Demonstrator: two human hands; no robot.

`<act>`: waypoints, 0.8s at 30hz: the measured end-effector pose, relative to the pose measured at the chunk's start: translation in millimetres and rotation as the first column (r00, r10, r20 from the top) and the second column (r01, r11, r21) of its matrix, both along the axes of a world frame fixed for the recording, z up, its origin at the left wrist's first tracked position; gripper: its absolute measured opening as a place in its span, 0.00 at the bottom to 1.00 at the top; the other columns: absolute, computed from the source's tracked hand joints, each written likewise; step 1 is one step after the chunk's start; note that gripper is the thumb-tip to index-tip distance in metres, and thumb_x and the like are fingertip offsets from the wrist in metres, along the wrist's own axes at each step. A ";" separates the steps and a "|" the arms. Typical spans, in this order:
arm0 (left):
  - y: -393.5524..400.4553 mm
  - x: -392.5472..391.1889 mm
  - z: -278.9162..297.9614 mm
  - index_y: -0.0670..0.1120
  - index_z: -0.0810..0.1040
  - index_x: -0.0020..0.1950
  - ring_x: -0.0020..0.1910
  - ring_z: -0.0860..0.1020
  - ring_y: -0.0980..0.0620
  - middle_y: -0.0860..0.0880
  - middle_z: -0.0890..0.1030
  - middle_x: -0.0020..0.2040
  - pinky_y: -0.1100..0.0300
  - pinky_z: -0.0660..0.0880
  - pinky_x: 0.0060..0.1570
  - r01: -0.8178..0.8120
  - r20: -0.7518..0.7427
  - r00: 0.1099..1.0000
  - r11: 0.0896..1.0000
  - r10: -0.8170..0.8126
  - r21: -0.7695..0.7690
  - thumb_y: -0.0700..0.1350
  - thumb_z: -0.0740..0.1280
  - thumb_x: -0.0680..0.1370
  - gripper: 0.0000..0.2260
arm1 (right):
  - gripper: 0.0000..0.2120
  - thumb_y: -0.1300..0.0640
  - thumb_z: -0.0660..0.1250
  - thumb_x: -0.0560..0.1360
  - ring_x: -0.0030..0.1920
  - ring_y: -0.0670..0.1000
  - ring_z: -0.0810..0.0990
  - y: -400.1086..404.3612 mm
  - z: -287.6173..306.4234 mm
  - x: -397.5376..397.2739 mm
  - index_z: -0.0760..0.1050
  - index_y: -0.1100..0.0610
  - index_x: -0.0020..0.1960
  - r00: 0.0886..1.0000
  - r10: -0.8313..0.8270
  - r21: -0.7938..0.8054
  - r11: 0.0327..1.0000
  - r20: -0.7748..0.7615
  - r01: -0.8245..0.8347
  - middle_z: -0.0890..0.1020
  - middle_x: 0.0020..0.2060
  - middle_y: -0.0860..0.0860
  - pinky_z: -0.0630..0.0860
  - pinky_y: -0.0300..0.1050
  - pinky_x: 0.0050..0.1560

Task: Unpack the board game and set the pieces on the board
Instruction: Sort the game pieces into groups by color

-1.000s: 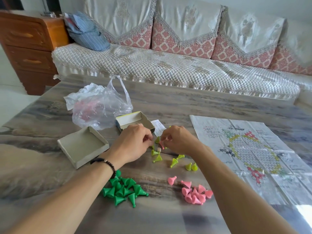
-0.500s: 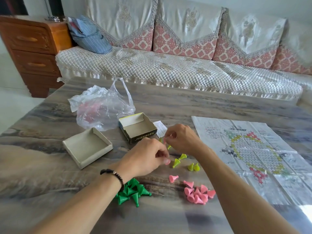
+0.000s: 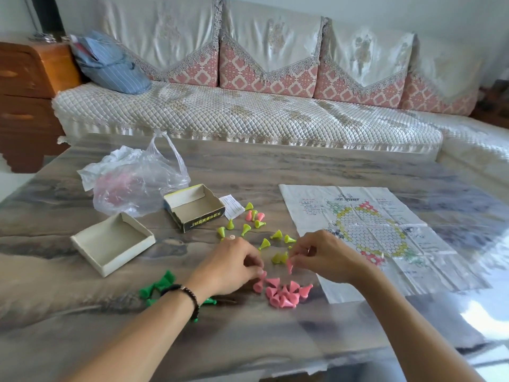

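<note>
Obs.: your left hand (image 3: 234, 264) sits over the near edge of the pink pile (image 3: 283, 293), fingers curled, fingertips pinching a pink piece right where the pile begins. Your right hand (image 3: 327, 255) is just across from it, thumb and forefinger closed on another pink piece (image 3: 289, 265) held point-down above the pile. Both grips are closed on pieces, none free.

Layout: the pieces are grouped by colour on the table (image 3: 248, 340). Green pieces (image 3: 158, 285) lie partly under your left wrist; yellow-green pieces (image 3: 264, 242) are scattered loosely between the open box (image 3: 194, 208) and your hands, with two or three pink strays (image 3: 254, 215) among them near the box. The box lid (image 3: 111, 242) lies upturned to the left, beside a plastic bag (image 3: 132, 186). A small paper slip (image 3: 232, 206) lies by the box.

Board: the paper board (image 3: 369, 232) is unfolded flat to your right, touching nothing but the table; your right forearm crosses its near corner. No piece stands on it yet.

Judgement: you appear to be sorting by colour before placing, which is why both hands meet at the pink pile rather than at the board. Unpacking looks done; placement has not begun. The remaining pink strays near the box probably need collecting next. The creased paper may let the small cones tip.
</note>
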State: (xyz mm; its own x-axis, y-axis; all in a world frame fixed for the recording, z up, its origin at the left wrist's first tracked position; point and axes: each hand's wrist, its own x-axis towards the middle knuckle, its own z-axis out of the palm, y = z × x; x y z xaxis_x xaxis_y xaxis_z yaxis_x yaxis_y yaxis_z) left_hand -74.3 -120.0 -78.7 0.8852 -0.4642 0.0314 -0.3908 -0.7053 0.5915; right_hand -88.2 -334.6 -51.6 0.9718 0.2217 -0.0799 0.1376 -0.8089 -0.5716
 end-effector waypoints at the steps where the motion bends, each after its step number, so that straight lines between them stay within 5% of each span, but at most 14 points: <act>1: -1.8 -1.7 -0.7 0.51 0.85 0.48 0.44 0.79 0.59 0.56 0.84 0.45 0.65 0.72 0.44 0.007 -0.008 1.000 1.000 -0.007 -0.001 0.48 0.71 0.75 0.04 | 0.06 0.60 0.69 0.71 0.28 0.40 0.71 -4.5 -1.6 -4.5 0.83 0.52 0.38 1.000 -0.017 -0.001 1.000 -0.011 0.017 0.78 0.28 0.47 0.69 0.33 0.32; 4: -6.1 -8.3 -0.8 0.52 0.85 0.48 0.43 0.78 0.60 0.57 0.84 0.45 0.71 0.69 0.39 0.029 -0.014 0.999 1.000 -0.029 0.006 0.48 0.70 0.75 0.05 | 0.06 0.60 0.68 0.70 0.31 0.41 0.79 -10.0 -6.6 -15.1 0.83 0.53 0.39 0.997 -0.030 0.029 0.999 -0.077 0.032 0.84 0.31 0.47 0.77 0.40 0.38; 8: -8.0 -16.5 -0.1 0.52 0.84 0.52 0.44 0.75 0.58 0.57 0.79 0.43 0.67 0.66 0.42 0.029 0.006 1.000 0.999 -0.029 0.025 0.48 0.67 0.77 0.07 | 0.04 0.56 0.71 0.71 0.30 0.38 0.75 -8.4 -12.1 -21.9 0.84 0.51 0.41 0.998 -0.040 0.006 0.999 -0.049 0.040 0.83 0.33 0.48 0.70 0.30 0.33; 16: -5.8 -23.5 -7.8 0.51 0.78 0.64 0.51 0.74 0.58 0.56 0.76 0.53 0.65 0.69 0.54 0.058 -0.047 0.997 0.998 -0.056 0.029 0.50 0.66 0.78 0.15 | 0.12 0.55 0.62 0.78 0.26 0.38 0.70 -9.4 -14.7 -30.0 0.82 0.58 0.43 0.997 -0.078 0.001 0.997 -0.002 0.078 0.80 0.33 0.50 0.66 0.30 0.30; 24: -1.0 -16.6 -7.8 0.51 0.78 0.64 0.49 0.76 0.59 0.54 0.77 0.53 0.65 0.71 0.53 0.060 -0.036 0.998 0.998 -0.060 0.006 0.50 0.67 0.78 0.15 | 0.17 0.49 0.60 0.78 0.31 0.46 0.70 -14.4 -22.9 -22.3 0.76 0.62 0.42 0.994 -0.111 0.012 0.994 0.009 0.111 0.78 0.32 0.56 0.69 0.47 0.35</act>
